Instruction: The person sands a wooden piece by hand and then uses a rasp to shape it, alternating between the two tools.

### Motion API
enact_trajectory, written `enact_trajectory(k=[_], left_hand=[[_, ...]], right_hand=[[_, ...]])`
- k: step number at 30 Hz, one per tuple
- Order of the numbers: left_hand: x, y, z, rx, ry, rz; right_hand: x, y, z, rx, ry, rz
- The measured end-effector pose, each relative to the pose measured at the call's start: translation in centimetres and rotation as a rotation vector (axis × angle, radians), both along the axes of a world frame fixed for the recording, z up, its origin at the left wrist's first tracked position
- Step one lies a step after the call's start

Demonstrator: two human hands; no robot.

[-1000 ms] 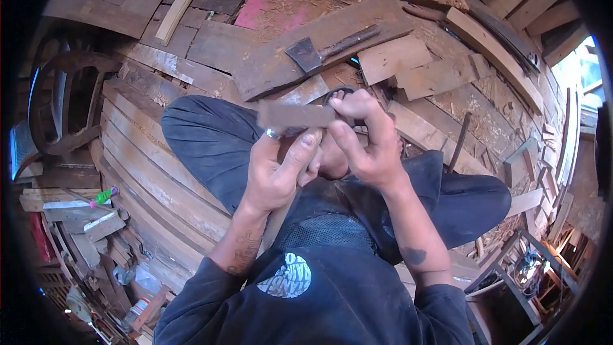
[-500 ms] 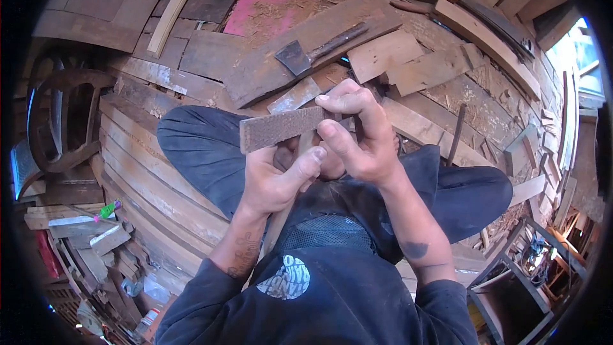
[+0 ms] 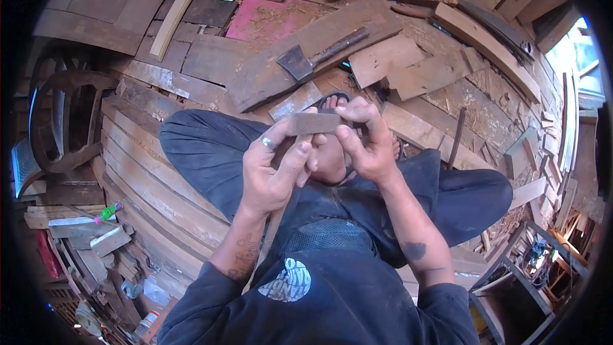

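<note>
My right hand pinches one end of a flat, rough-faced brown bar between thumb and fingers. My left hand is closed around a thin wooden strip, just below the bar. From that hand the strip slants down past my forearm toward my shirt. The bar lies across the strip's upper end, and the left fingertips come right up to it. Both hands are over my crossed legs, with a bare foot behind them. Ahead, a hatchet lies on a wide plank.
Wood offcuts and shavings cover the floor ahead and to the right. Long boards run along the left, near a curved wooden chair frame. A pink sheet lies beyond the plank. A dark metal frame stands at lower right.
The bar has turned and slid right, so less of its face shows between my hands. My left hand has risen slightly, and its ring and the foot behind have come into view.
</note>
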State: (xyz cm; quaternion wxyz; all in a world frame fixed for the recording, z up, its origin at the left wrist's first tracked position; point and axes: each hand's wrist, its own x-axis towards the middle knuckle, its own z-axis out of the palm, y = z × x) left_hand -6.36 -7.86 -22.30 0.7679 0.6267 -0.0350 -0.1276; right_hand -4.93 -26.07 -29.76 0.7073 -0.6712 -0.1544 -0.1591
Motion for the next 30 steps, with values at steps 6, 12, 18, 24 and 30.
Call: enact_trajectory(k=[6,12,18,24,30], left_hand=[[-1.2,0.5,0.6,0.107,0.068,-0.053],[-0.8,-0.1,-0.4,0.115,-0.019,-0.067],[-0.5,-0.8,0.1,0.172,-0.019,0.018],[-0.6,-0.3,0.2,0.244,-0.099,-0.102],[0.0,0.3,-0.9,0.237,-0.173,-0.043]], right_hand=[[0.6,0.8,4.4,-0.029,-0.091,0.006],[0.1,-0.2,2.9,-0.059,-0.016,-0.003],[-0.8,-0.9,-0.7,-0.071,0.038,-0.046],[-0.3,-0.6,0.5,-0.034,-0.046,-0.005],[-0.7,-2.6,0.0,0.107,0.263,-0.155]])
